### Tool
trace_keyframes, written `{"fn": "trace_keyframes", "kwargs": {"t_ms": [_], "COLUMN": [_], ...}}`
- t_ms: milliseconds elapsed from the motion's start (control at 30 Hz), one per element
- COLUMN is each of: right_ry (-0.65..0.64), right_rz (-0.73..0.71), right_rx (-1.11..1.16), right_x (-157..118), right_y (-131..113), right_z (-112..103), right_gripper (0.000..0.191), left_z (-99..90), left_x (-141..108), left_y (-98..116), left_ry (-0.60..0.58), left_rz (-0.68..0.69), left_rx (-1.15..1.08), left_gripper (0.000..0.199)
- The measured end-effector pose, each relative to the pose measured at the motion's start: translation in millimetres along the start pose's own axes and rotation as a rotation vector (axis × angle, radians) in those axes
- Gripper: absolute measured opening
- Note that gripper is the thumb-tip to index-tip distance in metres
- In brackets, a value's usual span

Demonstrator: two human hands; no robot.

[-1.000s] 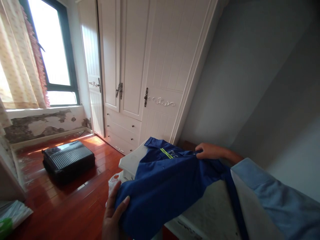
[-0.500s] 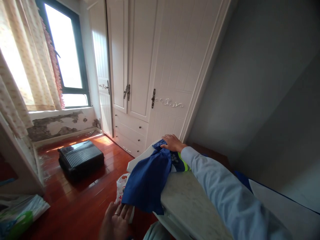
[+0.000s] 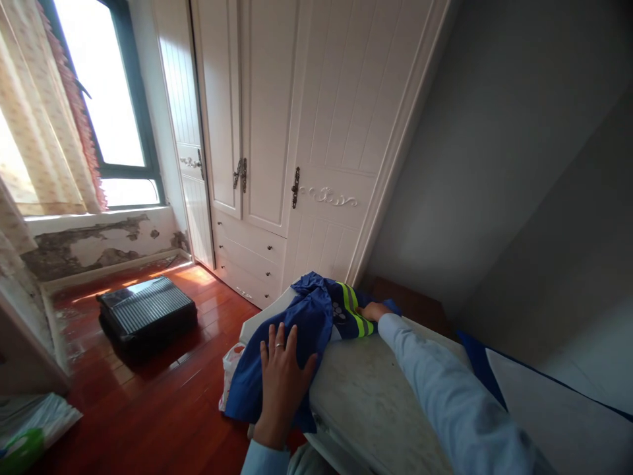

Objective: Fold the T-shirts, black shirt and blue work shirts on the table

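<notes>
A dark blue garment (image 3: pixel 309 310) lies on the pale marbled tabletop (image 3: pixel 368 389), with one wide end draped over the near left edge. Toward its right part run yellow-green and grey reflective stripes, beside a pale petal-like print. My left hand (image 3: pixel 284 363) rests over the draped blue cloth, fingers spread, a ring on one finger. At the striped part is my right hand (image 3: pixel 374 311), its fingers curled in and closed on the cloth. The fingertips are partly hidden.
Behind the table stands a white wardrobe (image 3: pixel 326 132) with drawers (image 3: pixel 250 257). A black ribbed suitcase (image 3: pixel 148 313) lies on the red wood floor (image 3: pixel 163 409). A white plastic bag (image 3: pixel 230 369) hangs beside the table's left edge. More plastic packaging (image 3: pixel 39 422) is at lower left.
My left hand has risen from below the cloth's edge, turned palm down and come over the garment. My right hand has moved from its gathered top rightward to the stripes. The view has shifted slightly.
</notes>
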State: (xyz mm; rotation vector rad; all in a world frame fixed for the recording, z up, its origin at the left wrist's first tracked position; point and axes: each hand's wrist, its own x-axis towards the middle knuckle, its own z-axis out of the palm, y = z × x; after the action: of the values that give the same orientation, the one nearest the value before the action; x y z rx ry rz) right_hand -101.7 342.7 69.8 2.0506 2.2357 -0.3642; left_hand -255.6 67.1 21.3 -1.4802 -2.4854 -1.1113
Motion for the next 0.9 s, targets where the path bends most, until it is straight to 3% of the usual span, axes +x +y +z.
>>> {"fn": "trace_keyframes", "kwargs": {"t_ms": [67, 133, 300, 400, 467, 567, 700, 800, 900], "right_ry": [0.000, 0.009, 0.025, 0.038, 0.047, 0.051, -0.104, -0.295, -0.289], "right_rz": [-0.049, -0.133, -0.259, -0.311, -0.378, -0.490, -0.607, -0.531, -0.332], "right_rx": [0.016, 0.032, 0.021, 0.018, 0.017, 0.009, -0.065, -0.087, -0.021], "right_x": [3, 4, -3, -12, -22, -45, -94, -137, -175], "right_y": [-17, -37, -72, -69, -55, -11, 85, 176, 271], "right_z": [4, 7, 15, 15, 11, 1, -17, -36, -57], "right_gripper": [0.068, 0.063, 0.061, 0.063, 0.062, 0.053, 0.056, 0.066, 0.070], "left_z": [-0.5, -3.7, -6.1, -4.9, -4.8, -1.6, 20.2, 48.9, 79.2], "left_x": [8, 11, 18, 19, 18, 14, -3, -31, -61], "left_y": [-11, -26, -55, -54, -41, -7, 58, 107, 144], "left_ry": [-0.159, -0.185, 0.059, 0.138, 0.144, 0.166, 0.136, -0.013, -0.209], "left_rz": [-0.092, -0.172, -0.190, -0.172, -0.156, -0.068, 0.121, 0.232, 0.290], "left_rx": [0.086, 0.044, -0.353, -0.333, -0.272, -0.274, -0.447, -0.635, -0.792], "left_gripper": [0.063, 0.055, 0.034, 0.033, 0.039, 0.049, 0.051, 0.047, 0.047]}}
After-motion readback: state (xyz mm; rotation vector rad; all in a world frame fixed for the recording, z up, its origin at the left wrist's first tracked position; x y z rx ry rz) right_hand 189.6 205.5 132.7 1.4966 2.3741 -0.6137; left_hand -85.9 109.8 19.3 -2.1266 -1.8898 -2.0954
